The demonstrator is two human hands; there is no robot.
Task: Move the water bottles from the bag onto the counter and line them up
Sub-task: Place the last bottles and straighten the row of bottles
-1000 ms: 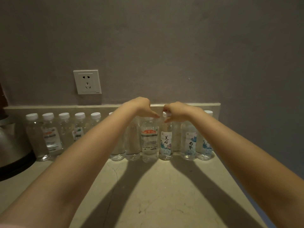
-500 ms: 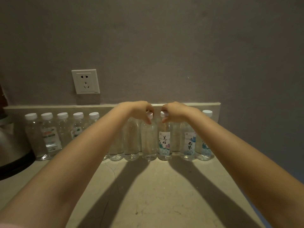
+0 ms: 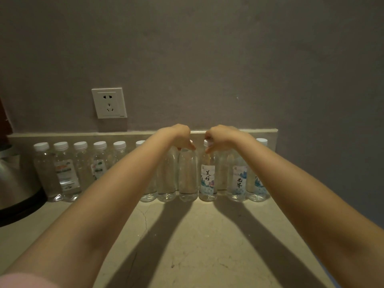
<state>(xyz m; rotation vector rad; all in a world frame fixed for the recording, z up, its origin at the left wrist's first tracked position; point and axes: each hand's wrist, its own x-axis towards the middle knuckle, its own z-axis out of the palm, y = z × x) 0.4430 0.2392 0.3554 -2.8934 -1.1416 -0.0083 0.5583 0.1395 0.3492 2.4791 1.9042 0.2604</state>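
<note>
Several clear water bottles with white caps stand in a row along the back of the beige counter [image 3: 199, 242], against the low backsplash. My left hand [image 3: 180, 137] grips the top of a middle bottle [image 3: 188, 177] whose label faces away. My right hand [image 3: 220, 136] pinches the cap of the neighbouring bottle [image 3: 207, 179], which has a white label with black characters. Both bottles stand upright on the counter, touching side by side. No bag is in view.
A metal kettle [image 3: 14, 183] stands at the far left of the counter. A white wall socket [image 3: 109, 102] sits above the backsplash [image 3: 83, 136]. The counter ends on the right near the last bottle [image 3: 258, 183], beside the grey wall.
The bottle under my left hand has turned, so its red and white label no longer faces me, and it has moved back into the row. Both hands stay on the bottle tops.
</note>
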